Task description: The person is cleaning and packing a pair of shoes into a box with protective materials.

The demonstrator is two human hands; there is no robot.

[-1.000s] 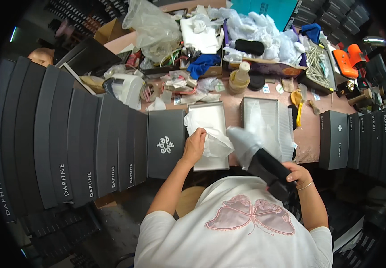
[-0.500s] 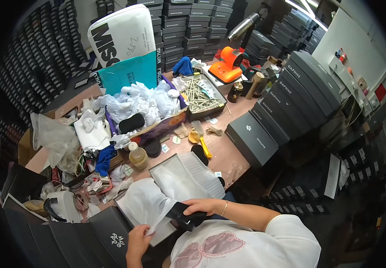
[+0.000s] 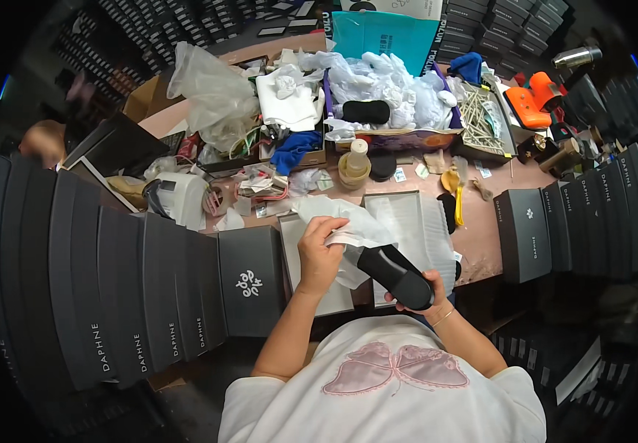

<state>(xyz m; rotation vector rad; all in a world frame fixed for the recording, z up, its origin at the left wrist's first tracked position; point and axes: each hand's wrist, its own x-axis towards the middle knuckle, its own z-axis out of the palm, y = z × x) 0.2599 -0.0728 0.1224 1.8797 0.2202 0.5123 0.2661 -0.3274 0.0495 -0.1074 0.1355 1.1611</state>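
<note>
Stacked dark boxes ring a cluttered pinkish desk (image 3: 481,244) that fills the upper half of the frame. Just below centre, the right hand (image 3: 426,292) has its fingers clamped around a black flat leather shoe (image 3: 395,275), whose long axis runs from upper left to lower right. The left hand (image 3: 320,255) lies just left of the shoe, fingers pinched on a sheet of white tissue paper (image 3: 352,229) draped over the shoe's upper end, above an open grey shoebox (image 3: 407,221).
</note>
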